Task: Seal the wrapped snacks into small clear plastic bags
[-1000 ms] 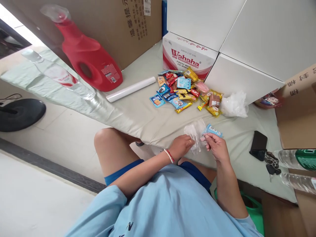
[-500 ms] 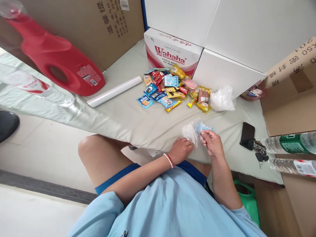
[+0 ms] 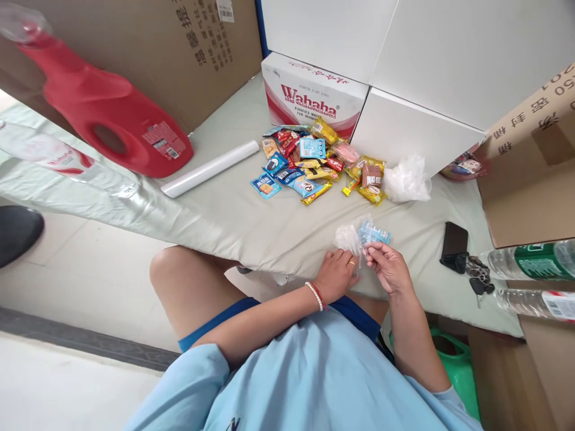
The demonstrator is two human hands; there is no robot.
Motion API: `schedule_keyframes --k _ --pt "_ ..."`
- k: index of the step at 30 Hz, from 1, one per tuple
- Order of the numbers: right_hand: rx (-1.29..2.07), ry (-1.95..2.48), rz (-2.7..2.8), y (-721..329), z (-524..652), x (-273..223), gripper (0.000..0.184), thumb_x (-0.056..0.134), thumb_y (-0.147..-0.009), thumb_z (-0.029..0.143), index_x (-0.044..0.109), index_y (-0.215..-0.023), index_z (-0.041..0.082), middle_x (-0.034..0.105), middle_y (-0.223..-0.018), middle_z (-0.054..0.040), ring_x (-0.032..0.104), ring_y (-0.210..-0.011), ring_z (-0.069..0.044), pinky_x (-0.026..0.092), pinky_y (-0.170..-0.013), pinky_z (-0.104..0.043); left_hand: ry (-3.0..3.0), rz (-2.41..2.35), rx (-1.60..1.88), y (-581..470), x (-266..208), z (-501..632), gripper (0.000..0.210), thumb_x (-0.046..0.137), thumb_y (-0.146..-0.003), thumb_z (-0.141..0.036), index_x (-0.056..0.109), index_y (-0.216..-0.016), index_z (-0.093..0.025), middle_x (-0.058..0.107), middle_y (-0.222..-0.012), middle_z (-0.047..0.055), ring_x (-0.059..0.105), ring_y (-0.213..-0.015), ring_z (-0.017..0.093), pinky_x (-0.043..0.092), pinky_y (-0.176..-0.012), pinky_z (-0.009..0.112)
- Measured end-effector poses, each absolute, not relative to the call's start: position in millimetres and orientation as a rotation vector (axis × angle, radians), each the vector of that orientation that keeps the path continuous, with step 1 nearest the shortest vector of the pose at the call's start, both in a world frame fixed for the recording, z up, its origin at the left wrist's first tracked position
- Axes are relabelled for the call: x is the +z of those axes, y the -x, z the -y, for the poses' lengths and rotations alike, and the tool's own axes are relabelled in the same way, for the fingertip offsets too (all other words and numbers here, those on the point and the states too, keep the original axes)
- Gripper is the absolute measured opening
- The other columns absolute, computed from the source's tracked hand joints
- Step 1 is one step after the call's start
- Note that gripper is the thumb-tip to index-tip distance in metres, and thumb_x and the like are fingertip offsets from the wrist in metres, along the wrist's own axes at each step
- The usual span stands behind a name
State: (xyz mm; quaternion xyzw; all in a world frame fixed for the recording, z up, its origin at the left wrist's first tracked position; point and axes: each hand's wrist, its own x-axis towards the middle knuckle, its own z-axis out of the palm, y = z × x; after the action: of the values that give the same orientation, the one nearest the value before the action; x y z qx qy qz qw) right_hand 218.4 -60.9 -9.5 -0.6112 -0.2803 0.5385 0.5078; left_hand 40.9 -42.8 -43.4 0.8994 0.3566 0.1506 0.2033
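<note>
A crumpled clear plastic bag (image 3: 349, 235) lies at the front edge of the cloth-covered surface. A blue-and-white snack packet (image 3: 376, 233) shows at its right side; whether it is inside the bag or beneath it I cannot tell. My right hand (image 3: 390, 267) pinches the bag's edge between thumb and forefinger, just below the packet. From the left, my left hand (image 3: 338, 273) has its fingers curled over the lower part of the bag, their tips partly hidden. Beyond both hands sits a pile of wrapped snacks (image 3: 309, 161) in blue, red and yellow.
A white roll (image 3: 211, 169), a red jug (image 3: 121, 120) and a water bottle (image 3: 67, 158) lie left. Behind the snacks stands a Wahaba carton (image 3: 314, 90), with a crumpled plastic bag (image 3: 408, 179) alongside. A phone (image 3: 454, 242), keys (image 3: 480, 275) and two bottles (image 3: 539, 261) are right.
Both hands and the bag sit slightly farther right in view, as does most of the scene. More of the blue packet shows above my right fingers.
</note>
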Motion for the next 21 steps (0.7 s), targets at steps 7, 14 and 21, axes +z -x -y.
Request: schedule_keyframes --k 7,14,21 --pt "1.069 1.639 0.701 -243.5 68.0 -14.3 0.047 0.09 -0.063 0.049 0.074 -0.093 0.017 0.073 -0.078 -0.0038 0.052 -0.051 -0.009 0.043 -0.044 -0.022 -2.534 -1.038 0.597 26.8 -38.4 18.8 0.031 0.042 -0.104 -0.029 0.068 -0.091 -0.02 0.069 -0.088 0.01 0.054 -0.084 0.023 0.034 -0.077 0.039" --pt "1.015 1.649 0.76 -239.1 60.5 -18.1 0.043 0.088 -0.065 0.052 0.075 -0.088 0.017 0.068 -0.068 -0.002 0.051 -0.052 -0.01 0.041 -0.043 -0.021 -2.599 -1.181 0.604 122.9 -28.4 24.2 0.026 0.045 -0.101 -0.021 0.069 -0.093 -0.023 0.068 -0.085 0.007 0.057 -0.085 0.023 0.039 -0.084 0.04" --pt "1.138 1.624 0.822 -219.0 52.2 -8.9 0.046 0.087 -0.065 0.058 0.069 -0.08 0.018 0.062 -0.061 0.0015 0.046 -0.047 -0.008 0.036 -0.039 -0.019 -2.502 -1.379 0.505 159.4 -18.0 35.8 0.022 0.051 -0.091 -0.016 0.07 -0.102 -0.022 0.068 -0.114 0.011 0.059 -0.105 0.029 0.048 -0.084 0.043"
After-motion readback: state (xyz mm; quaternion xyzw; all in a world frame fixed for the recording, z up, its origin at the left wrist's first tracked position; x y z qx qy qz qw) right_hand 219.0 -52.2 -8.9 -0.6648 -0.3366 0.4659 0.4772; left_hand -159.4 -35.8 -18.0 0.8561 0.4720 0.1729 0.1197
